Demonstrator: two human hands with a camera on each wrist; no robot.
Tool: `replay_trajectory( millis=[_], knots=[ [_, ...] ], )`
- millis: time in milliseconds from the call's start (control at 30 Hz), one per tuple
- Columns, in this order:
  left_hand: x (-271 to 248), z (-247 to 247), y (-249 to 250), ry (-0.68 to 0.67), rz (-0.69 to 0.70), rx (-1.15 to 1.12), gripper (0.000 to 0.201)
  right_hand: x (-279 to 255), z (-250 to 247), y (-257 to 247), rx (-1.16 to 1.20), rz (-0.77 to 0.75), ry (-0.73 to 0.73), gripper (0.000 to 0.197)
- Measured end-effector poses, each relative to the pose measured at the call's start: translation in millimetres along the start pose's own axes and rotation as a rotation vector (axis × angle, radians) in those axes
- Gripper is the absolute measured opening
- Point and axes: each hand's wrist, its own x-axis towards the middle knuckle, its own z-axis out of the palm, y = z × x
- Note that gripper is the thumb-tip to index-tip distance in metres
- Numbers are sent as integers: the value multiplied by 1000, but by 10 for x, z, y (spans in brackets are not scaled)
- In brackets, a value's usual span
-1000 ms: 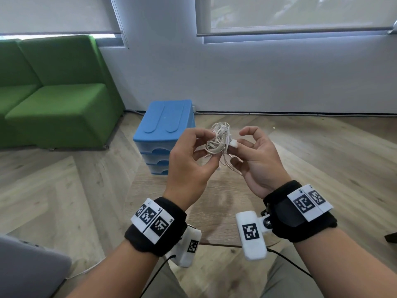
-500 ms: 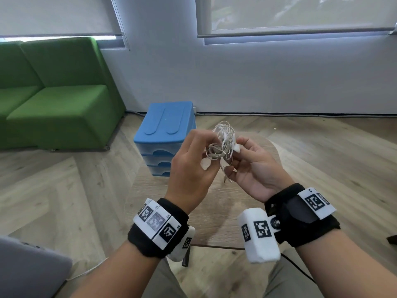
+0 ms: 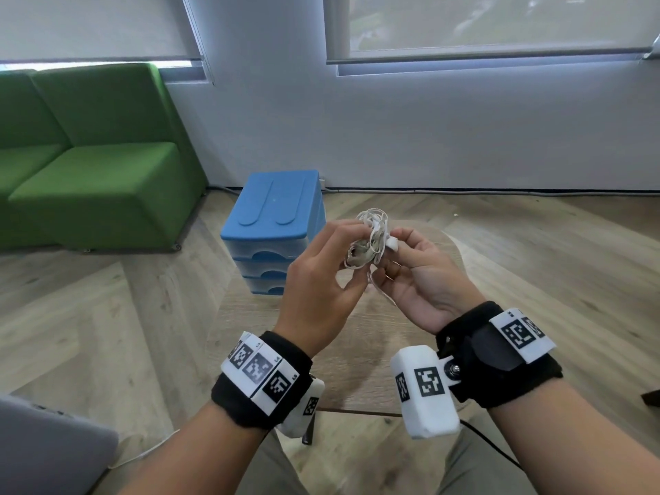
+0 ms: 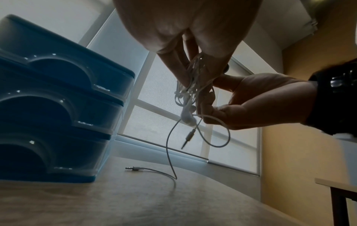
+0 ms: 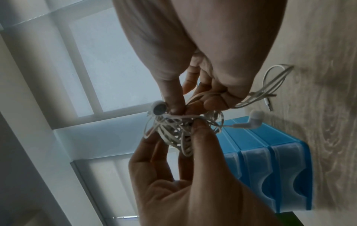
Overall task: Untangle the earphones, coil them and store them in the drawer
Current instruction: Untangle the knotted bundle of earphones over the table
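A tangled bundle of white earphones [image 3: 371, 237] is held in the air between both hands, above a round wooden table [image 3: 357, 337]. My left hand [image 3: 344, 246] pinches the bundle's left side. My right hand [image 3: 396, 257] pinches the right side, thumb by a white earbud [image 3: 391, 243]. In the left wrist view one cord drops from the earphones [image 4: 188, 93] to a plug [image 4: 133, 168] lying on the table, and a second plug [image 4: 188, 137] hangs free. The right wrist view shows the earphones [image 5: 173, 131] with another earbud [image 5: 255, 118] sticking out. The blue drawer unit [image 3: 275, 223] stands behind, all drawers closed.
A green sofa [image 3: 89, 173] sits at the left on the wood floor. A white wall with blinded windows [image 3: 464, 23] lies beyond the table. A grey object [image 3: 46, 451] fills the bottom left corner. My legs are under the table's near edge.
My right hand's spread fingers have closed onto the bundle, thumb moving up to the earbud. Both hands have drawn closer together and turned the tangle slightly.
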Motion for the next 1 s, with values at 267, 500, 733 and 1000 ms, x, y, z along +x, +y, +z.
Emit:
replay_trajectory(
  millis=[267,500,733,1000],
  knots=[
    [11,-30,-70,-20,-11,45,43,-68,-19,-143,-534,-198,59,22],
    [41,-64,-147,-128,-28,52,41,84,106,-410,-1151,-634,-125,27],
    [157,-233,-145,-167,-128,-103,27,161,232,-600,-1458,-473,-332,10],
    [176,-260,-164,-328,-394,-357,35,195,122,-317,-872,-452,152,12]
  ],
)
